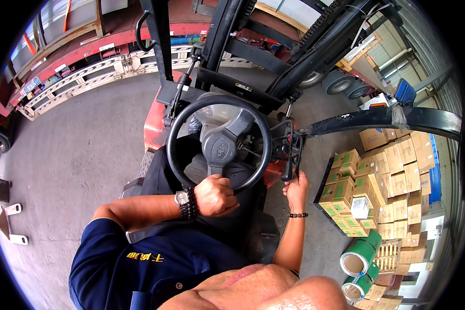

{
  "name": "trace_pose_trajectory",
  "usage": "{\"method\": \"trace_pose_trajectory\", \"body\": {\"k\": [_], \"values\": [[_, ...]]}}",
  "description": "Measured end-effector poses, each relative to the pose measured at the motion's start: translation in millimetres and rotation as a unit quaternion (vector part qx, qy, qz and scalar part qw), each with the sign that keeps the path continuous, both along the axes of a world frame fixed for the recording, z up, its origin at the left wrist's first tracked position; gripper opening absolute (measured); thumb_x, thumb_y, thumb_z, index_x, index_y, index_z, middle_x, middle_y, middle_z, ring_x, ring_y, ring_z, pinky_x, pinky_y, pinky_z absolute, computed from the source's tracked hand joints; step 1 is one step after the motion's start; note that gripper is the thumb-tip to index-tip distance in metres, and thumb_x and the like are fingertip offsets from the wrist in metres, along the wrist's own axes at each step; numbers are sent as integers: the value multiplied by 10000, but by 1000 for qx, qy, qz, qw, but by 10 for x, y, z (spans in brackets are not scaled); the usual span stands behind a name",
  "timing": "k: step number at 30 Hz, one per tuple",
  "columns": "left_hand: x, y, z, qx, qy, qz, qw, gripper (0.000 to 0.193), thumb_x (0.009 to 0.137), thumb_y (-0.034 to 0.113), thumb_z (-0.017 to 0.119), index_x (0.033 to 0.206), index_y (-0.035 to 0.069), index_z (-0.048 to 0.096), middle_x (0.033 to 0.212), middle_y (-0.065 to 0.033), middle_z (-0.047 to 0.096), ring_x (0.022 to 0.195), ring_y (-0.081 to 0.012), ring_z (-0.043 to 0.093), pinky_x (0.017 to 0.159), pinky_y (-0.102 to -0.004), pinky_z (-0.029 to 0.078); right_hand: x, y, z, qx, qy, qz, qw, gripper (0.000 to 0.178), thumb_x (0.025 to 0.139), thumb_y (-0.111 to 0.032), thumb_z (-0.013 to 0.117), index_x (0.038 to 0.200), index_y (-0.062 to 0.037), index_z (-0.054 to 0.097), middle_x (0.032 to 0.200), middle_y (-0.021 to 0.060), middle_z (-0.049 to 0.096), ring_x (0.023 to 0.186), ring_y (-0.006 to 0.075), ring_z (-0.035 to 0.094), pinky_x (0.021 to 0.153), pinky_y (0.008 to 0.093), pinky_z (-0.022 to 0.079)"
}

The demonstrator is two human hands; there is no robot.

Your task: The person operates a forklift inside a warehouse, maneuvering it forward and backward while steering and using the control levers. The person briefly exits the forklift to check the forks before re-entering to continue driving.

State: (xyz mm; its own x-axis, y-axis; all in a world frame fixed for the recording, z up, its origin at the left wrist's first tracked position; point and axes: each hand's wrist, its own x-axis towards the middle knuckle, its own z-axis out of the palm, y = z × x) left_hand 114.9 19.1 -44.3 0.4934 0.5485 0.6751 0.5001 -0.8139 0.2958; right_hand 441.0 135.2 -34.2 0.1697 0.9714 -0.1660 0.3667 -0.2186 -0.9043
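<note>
I sit at the controls of a forklift. My left hand (217,196), with a watch and dark beads at its wrist, is closed around the lower rim of the black steering wheel (265,135). To the right of the wheel, my right hand (297,190) has its fingers closed at a black-knobbed control lever (287,175). More levers stand just beyond that knob. Part of the right hand's grip is hidden behind its own fingers. Ahead of the wheel rises the black forklift mast (219,44) with its chains.
A red flatbed truck (103,44) with a pale side rail (77,85) stands across the front left. Stacked cartons (392,175) and green rolls (364,253) are on the right. A black frame post (346,121) crosses the right side. Truck wheels (339,81) show at front right.
</note>
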Motion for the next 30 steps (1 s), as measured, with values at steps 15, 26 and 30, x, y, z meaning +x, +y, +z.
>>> {"method": "trace_pose_trajectory", "body": {"k": [15,26,30], "values": [[2,-35,82,3,5,7,1000,426,899,287,886,664,170,550,673,12,574,716,-249,594,651,-424,466,7,-42,64,0,7,-1,1000,263,1221,-246,512,1289,-54,678,796,-7,643,536,84,572,470,260,476],[19,-29,61,5,7,10,1000,426,885,283,893,668,171,544,677,18,572,719,-246,595,647,-420,466,38,-20,32,14,5,0,1000,271,1217,-231,492,1267,-42,679,796,2,646,537,88,580,467,262,481],[25,-22,27,7,9,13,1000,419,883,282,893,673,171,548,682,19,574,723,-244,597,648,-417,465,34,-16,19,13,6,4,1000,265,1215,-213,483,1270,-42,678,794,3,643,536,88,579,463,259,479]]}}
